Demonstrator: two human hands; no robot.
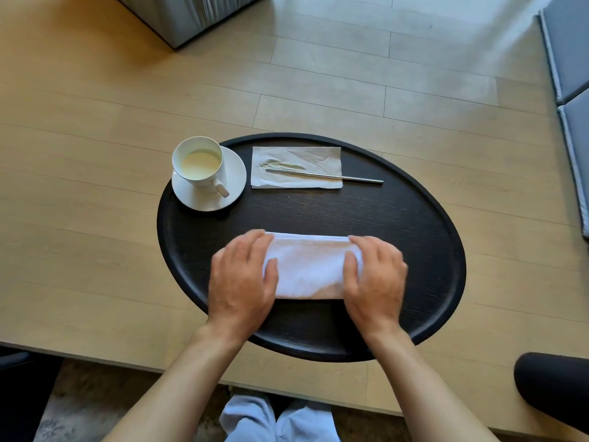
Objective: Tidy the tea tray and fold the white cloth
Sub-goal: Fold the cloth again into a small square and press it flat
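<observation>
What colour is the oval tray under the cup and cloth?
Black, with a faint wood grain; the tray shows clearly in the head view.

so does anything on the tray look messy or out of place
Only the paper napkin: it is crumpled with a greenish smear, and the metal stick on it juts past its right edge. The cup stands upright on its saucer.

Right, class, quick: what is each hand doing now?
Left hand: open, flat on the white cloth.
Right hand: open, flat on the cloth too.
</observation>
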